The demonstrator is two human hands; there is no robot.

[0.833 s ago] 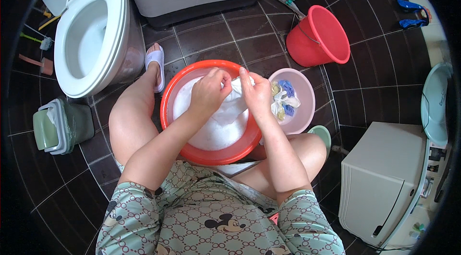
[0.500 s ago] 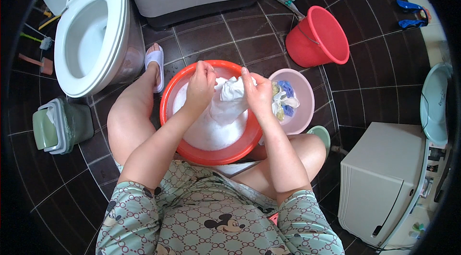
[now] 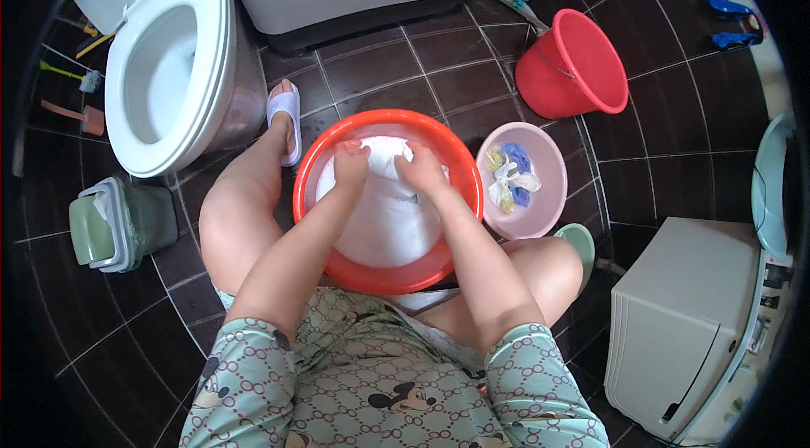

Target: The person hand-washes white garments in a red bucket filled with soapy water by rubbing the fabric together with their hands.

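Seen from above, a person sits with knees apart around an orange basin (image 3: 474, 203) on a dark tiled floor (image 3: 371, 81). White foam (image 3: 380, 237) fills much of the basin. Over its far half, a white cloth (image 3: 386, 151) stretches between two bare hands. The left hand (image 3: 352, 163) has its grip closed on the cloth's left side, fingers curled. The right hand (image 3: 420, 171) has its grip closed on the right side, thumb on top. The hands are near each other but apart.

Just right of the basin is a pink tub (image 3: 550, 191) with small blue, yellow and white fabrics (image 3: 516, 180) bunched inside. Beyond the tub stands a red bucket (image 3: 548, 81); a green bowl (image 3: 582, 244) shows beside the right knee. A lilac slipper (image 3: 294, 127) is on the left foot, near a white toilet (image 3: 221, 51). At far left is a lidded bin (image 3: 152, 216); at right, a pale cabinet (image 3: 662, 321).
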